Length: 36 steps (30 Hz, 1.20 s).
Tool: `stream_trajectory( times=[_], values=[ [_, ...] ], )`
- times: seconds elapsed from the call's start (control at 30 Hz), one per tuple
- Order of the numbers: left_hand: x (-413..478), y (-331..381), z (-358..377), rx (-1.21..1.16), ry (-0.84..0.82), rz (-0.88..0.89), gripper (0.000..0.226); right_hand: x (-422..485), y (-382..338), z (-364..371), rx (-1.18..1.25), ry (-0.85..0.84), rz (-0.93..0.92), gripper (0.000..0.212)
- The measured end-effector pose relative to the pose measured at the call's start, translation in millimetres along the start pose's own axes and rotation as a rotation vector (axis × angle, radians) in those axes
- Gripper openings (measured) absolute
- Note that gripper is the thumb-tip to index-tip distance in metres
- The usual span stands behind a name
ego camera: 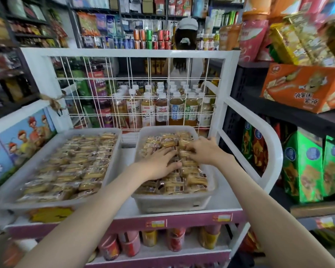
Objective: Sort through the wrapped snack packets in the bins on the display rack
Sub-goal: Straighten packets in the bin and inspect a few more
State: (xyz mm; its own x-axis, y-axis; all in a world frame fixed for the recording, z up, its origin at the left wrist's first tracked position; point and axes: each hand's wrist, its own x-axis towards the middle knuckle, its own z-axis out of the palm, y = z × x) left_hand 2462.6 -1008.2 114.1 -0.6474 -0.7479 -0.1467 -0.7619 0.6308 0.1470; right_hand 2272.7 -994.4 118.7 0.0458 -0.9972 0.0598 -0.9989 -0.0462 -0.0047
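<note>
Shop aisle, white rack (228, 74), two bins. Left hand (161, 163) flat, fingers spread on snack packets (193, 180) in right bin (172, 203); right hand (205, 149) just beside, grip unclear. Left bin (37, 206) full. Bottles (162, 111) behind wire grid (139, 78).

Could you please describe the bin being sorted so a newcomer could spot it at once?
Find the white display rack with the wire-grid back. On its top shelf two translucent bins of wrapped snack packets sit side by side. It is the right bin, narrower than the left bin, under the left hand and right hand.
</note>
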Motion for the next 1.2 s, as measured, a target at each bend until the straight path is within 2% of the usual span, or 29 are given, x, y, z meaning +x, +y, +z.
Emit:
stream_trajectory(
  times=[0.07,0.17,0.27,0.4,0.5,0.6,0.77,0.93,1.07,1.2],
  values=[
    [-4,1,0,-0.015,0.0,-0.01,0.066,-2,2,-5,0.024,0.092,0.016,0.021],
    [-7,1,0,-0.051,0.014,-0.013,0.065,-13,8,-18,0.175,0.388,0.064,0.018],
    [-9,7,-5,-0.296,0.161,-0.008,0.056,-38,2,-37,0.611,0.562,0.097,0.023],
    [-31,27,-13,-0.659,0.422,0.022,0.043,-71,-28,-31,1.131,0.574,0.19,0.018],
    [-54,32,-5,-0.851,0.532,-0.031,0.042,-86,-50,-16,1.409,0.49,0.243,0.026],
    [-76,27,7,-1.033,0.611,-0.132,0.032,-99,-65,-6,1.559,0.426,0.232,0.022],
    [-111,18,18,-1.17,0.629,-0.263,0.025,-112,-84,3,1.458,0.434,0.148,0.024],
    [-147,17,23,-1.474,0.675,-0.345,0.004,-121,-102,12,1.058,0.582,0.113,0.022],
    [-172,13,42,-1.365,0.664,-0.351,0.015,-140,-119,27,0.845,0.706,-0.004,0.019],
    [-196,4,57,-1.079,0.649,-0.356,0.008,-159,-139,47,0.492,0.831,-0.034,0.025]
  ],
)
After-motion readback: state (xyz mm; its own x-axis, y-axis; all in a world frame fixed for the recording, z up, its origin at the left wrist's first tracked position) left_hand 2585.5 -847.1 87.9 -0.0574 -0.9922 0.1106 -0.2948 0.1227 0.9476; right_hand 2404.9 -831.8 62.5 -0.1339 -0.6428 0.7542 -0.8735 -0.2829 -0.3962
